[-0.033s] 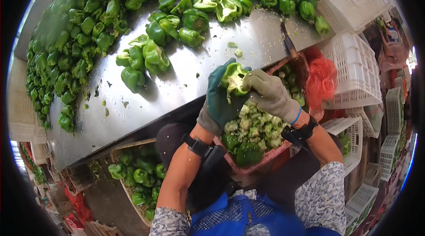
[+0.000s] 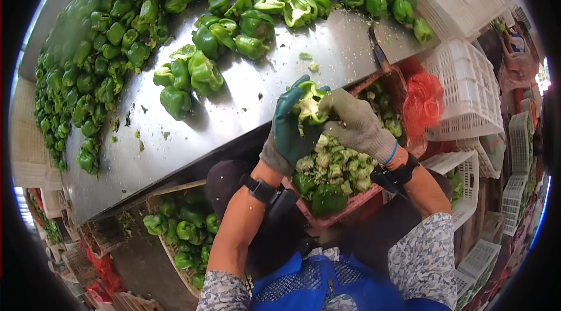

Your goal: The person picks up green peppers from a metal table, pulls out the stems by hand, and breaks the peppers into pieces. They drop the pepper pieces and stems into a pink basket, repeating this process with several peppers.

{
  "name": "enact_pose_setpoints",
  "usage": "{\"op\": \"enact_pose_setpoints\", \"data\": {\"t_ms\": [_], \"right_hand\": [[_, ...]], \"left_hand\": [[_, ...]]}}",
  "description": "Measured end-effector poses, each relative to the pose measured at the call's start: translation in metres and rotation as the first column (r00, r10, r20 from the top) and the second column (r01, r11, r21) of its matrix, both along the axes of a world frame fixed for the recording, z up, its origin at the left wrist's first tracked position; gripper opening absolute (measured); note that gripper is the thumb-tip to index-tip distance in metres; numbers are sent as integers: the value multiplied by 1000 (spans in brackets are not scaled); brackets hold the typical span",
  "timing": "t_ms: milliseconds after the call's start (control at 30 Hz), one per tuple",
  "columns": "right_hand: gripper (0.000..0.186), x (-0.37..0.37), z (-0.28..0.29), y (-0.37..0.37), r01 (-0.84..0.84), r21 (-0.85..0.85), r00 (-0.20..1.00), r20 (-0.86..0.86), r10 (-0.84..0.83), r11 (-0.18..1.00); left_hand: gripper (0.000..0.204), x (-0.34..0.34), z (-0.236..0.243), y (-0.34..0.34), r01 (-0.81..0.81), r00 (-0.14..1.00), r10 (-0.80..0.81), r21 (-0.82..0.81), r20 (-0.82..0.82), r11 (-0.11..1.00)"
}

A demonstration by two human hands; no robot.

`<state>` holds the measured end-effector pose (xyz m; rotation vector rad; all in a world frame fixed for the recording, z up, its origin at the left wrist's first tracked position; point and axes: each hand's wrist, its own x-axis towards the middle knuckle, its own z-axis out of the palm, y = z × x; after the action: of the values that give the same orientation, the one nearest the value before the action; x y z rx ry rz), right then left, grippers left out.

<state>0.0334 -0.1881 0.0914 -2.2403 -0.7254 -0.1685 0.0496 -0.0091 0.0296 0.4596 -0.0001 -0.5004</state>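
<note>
L. hand (image 2: 289, 130), gloved, held the cut pepper (image 2: 310, 105) above the table's near edge; its fingers were wrapped round the outer wall from below & behind, prob. to brace the thin shell w/out covering the opening. R. hand (image 2: 362, 124), also gloved, had its fingers bent against the pepper's right edge; whether they pinched it or only pressed, cannot tell. The cavity, w/ pale inner flesh, faced up, which presumably left the inside both visible & reachable.

Directly under the hands, betw. the knees, sat the pink crate (image 2: 317, 221), heaped w/ pale cores (image 2: 345, 171) and some green pieces; its position likely let loose bits drop straight in. The metal table (image 2: 234, 115) bore a large pile of peppers (image 2: 117, 33) at its far side and a smaller cluster (image 2: 204, 74) nearer the hands, seemingly for a short reach. A dark handle (image 2: 381, 57) lay at the table edge, R. side; tool type unclear. Red netting (image 2: 423, 101) and a white crate (image 2: 467, 89) stood beyond, clear of both forearms.
</note>
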Motion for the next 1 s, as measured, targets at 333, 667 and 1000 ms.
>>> {"op": "enact_pose_setpoints", "data": {"t_ms": [333,667,1000], "right_hand": [[43,-44,-18,46,306,-283,937,259,-234,909],[38,-38,-104,18,312,36,950,-32,-311,949],[37,17,-148,55,164,115,964,-230,-135,980]], "left_hand": [[38,-14,-31,-7,80,973,-104,-122,-204,989],[49,-58,-155,-33,-283,957,230,-404,-176,870],[40,-12,-89,26,-317,941,306,59,142,947]]}}
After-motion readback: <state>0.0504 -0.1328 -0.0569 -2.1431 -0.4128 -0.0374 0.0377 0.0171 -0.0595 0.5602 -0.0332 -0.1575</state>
